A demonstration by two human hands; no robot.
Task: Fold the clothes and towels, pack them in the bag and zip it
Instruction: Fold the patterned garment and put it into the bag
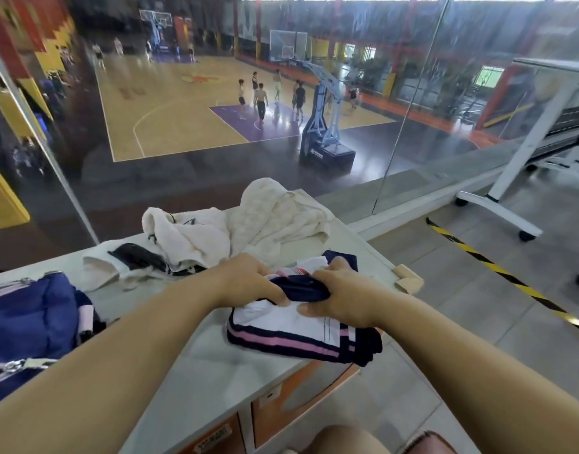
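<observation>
Fingers (278,298) of both hands are curled tight over a bunched navy fold at the top of the garment (281,326). The left hand (248,280) and right hand (343,299) are close together, and the right thumb lies on the white panel beneath. Neither hand is slack; both pinch cloth.

The garment is white with navy and pink stripes. It lies part-folded on the near right corner of the counter (216,371), its long axis running roughly from 9 to 4 o'clock. Its 4 o'clock end sits at or just over the counter's edge. Both forearms reach in from 6 o'clock, knuckles up, palms down toward the cloth.

The next move seems to turn on the bag (29,316). It sits at 9 o'clock from the hands, well apart, blue, with its zip apparently undone; its inside cannot be seen. The left hand is the nearer one, and the bundle would have to travel sideways, roughly along its own length.

Unfolded towels (189,237) lie heaped at 11 to 12 o'clock, just beyond the left hand, so folding looks far from done.
</observation>
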